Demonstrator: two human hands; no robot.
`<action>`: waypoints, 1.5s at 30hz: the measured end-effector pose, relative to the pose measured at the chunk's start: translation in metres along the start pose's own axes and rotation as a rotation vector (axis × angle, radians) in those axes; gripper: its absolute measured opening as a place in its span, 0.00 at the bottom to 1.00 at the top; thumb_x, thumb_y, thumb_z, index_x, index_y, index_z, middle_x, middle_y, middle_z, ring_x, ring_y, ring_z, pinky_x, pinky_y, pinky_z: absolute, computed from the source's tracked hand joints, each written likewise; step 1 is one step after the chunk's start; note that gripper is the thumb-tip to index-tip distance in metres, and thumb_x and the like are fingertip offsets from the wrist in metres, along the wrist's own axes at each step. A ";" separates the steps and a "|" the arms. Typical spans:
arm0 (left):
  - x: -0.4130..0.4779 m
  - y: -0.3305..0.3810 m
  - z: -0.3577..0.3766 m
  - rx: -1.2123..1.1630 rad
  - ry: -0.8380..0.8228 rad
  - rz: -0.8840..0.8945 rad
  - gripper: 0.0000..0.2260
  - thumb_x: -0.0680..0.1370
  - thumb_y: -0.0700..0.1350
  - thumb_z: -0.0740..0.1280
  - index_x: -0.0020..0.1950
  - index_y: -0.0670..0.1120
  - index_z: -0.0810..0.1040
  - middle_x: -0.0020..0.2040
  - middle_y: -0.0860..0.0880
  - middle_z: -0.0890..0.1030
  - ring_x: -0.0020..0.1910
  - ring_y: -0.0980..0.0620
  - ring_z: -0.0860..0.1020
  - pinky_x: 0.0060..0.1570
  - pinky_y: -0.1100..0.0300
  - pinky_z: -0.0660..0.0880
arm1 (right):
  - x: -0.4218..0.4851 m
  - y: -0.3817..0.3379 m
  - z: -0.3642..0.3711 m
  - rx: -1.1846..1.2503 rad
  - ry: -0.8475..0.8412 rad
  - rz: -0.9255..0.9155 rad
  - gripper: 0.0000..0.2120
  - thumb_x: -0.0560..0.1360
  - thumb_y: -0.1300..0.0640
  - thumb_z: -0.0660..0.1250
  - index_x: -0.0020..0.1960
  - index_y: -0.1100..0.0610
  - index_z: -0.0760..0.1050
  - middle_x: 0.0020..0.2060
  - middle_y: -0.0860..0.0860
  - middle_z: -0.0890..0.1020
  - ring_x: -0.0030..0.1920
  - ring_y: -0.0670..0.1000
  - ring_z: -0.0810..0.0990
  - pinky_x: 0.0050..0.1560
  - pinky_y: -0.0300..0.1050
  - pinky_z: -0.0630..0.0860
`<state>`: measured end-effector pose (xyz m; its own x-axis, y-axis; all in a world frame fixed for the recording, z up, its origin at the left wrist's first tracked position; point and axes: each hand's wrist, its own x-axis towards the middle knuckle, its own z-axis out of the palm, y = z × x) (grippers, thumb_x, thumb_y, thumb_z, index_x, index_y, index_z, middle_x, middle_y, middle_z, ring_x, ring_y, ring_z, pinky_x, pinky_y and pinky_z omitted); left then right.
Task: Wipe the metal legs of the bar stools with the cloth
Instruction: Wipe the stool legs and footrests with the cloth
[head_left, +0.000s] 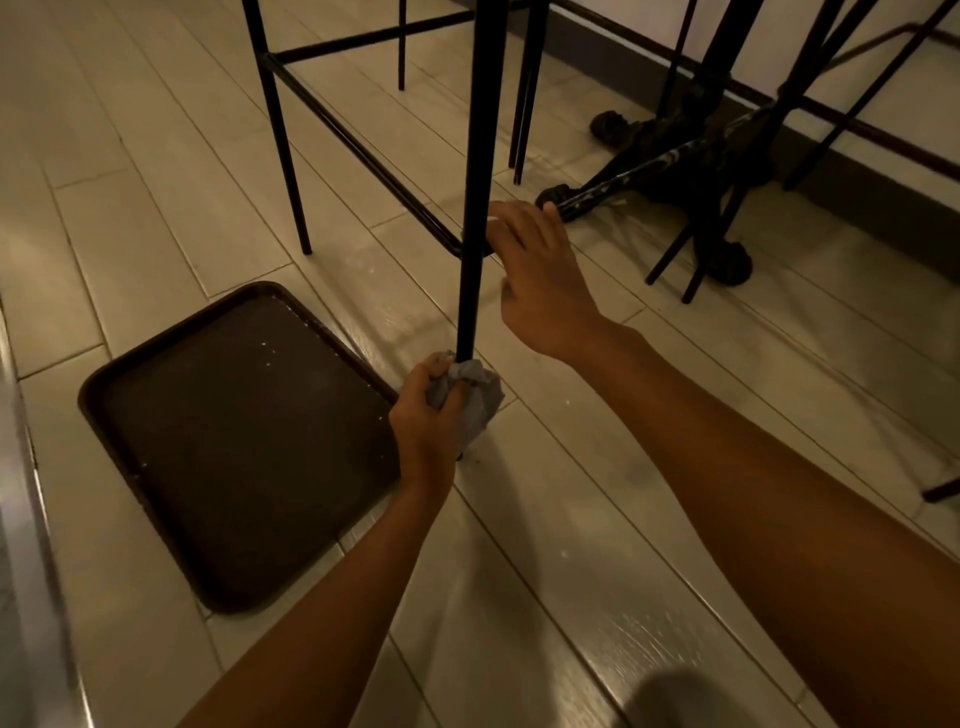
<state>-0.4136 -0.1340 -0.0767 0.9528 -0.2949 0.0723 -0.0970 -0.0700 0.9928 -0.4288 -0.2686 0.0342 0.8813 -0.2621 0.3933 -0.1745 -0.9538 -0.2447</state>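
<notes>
Left hand (426, 415) grips crumpled grey cloth (470, 395) around thin black metal stool leg (475, 182); right hand (535, 280) open above. Maintain wrap, stroke full length.

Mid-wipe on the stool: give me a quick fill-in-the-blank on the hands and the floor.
1. The left hand grips a grey ____ wrapped round the stool leg near the floor.
2. The right hand, fingers straight beside that leg, holds ____.
3. Left of the leg, on the floor, lies a brown ____.
Missing: cloth; nothing; tray.
</notes>
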 end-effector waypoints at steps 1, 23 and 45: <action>0.000 -0.001 0.001 -0.009 -0.005 -0.008 0.13 0.74 0.39 0.69 0.57 0.38 0.77 0.53 0.48 0.81 0.55 0.53 0.79 0.59 0.57 0.76 | 0.000 0.000 0.000 0.008 0.004 0.001 0.29 0.66 0.72 0.62 0.66 0.58 0.67 0.69 0.56 0.67 0.72 0.57 0.59 0.73 0.49 0.42; -0.006 -0.024 0.000 0.111 -0.050 0.043 0.09 0.73 0.38 0.70 0.53 0.40 0.76 0.51 0.48 0.80 0.48 0.71 0.77 0.46 0.78 0.72 | 0.001 0.002 0.005 0.027 0.023 -0.007 0.28 0.64 0.72 0.61 0.64 0.60 0.70 0.67 0.58 0.68 0.71 0.58 0.61 0.73 0.51 0.42; -0.019 -0.051 0.000 0.076 -0.063 -0.117 0.06 0.73 0.37 0.69 0.48 0.45 0.75 0.43 0.54 0.78 0.45 0.58 0.78 0.43 0.76 0.74 | -0.001 0.003 0.007 0.012 0.039 -0.018 0.27 0.67 0.69 0.64 0.66 0.59 0.68 0.68 0.57 0.67 0.72 0.58 0.60 0.73 0.50 0.42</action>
<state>-0.4267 -0.1246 -0.1288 0.9392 -0.3394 -0.0522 -0.0097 -0.1783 0.9839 -0.4266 -0.2701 0.0268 0.8662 -0.2509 0.4322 -0.1533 -0.9565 -0.2481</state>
